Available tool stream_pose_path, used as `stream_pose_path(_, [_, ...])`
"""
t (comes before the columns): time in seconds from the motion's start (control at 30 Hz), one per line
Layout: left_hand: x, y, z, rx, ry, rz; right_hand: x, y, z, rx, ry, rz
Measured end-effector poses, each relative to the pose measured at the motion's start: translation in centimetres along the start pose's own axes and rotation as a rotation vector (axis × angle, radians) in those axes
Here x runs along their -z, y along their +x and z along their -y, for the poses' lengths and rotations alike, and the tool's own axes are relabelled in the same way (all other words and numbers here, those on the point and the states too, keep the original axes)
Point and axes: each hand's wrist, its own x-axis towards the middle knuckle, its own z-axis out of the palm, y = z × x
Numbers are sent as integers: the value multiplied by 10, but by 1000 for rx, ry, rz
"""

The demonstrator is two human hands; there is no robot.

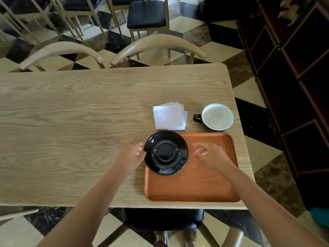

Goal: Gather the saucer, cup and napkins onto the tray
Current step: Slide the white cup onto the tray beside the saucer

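Observation:
A black saucer (pixel 166 152) rests on the far left corner of the orange tray (pixel 201 182), overhanging its rim a little. My left hand (pixel 132 155) is at the saucer's left edge, fingers loosely curled and touching or almost touching it. Over the tray, just right of the saucer, my right hand (pixel 207 151) hovers with fingers apart and nothing in it. A stack of white napkins (pixel 170 116) lies on the table behind the tray. The black cup (pixel 216 117) with a white inside stands to their right, handle pointing left.
The wooden table (pixel 71 122) stretches far to the left. Two curved chair backs (pixel 156 45) stand at its far edge, and a black chair seat (pixel 163 218) sits below the near edge. Dark shelving (pixel 293 68) lines the right side.

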Motion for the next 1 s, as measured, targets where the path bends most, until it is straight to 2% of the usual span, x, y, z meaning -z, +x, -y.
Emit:
stream_pose_path(0.07, [2,1,-15,-175,66,-123,20,-6,-6,145,-69,-220])
stream_pose_path(0.13, [-1,8,-37,-369,141,-229,42,-5,-15,266,-270,-395])
stream_pose_path(0.17, [-5,14,-50,-445,183,-267,53,-1,-21,269,-394,-405])
stream_pose_path(0.23, [-16,26,-77,-563,252,-304,69,6,-33,181,-627,-302])
stream_pose_path(0.33, [-37,50,-111,-682,326,-220,76,17,-54,105,-698,-214])
stream_pose_path(0.47, [-62,80,-142,-655,416,-108,74,28,-67,243,-581,-330])
stream_pose_path(0.57, [-77,93,-153,-624,355,-74,73,35,-71,325,-528,-414])
stream_pose_path(0.73, [-93,98,-152,-631,199,-177,71,41,-79,443,-490,-522])
stream_pose_path(1.0, [-96,68,-150,-687,50,-327,70,16,-86,526,-404,-625])
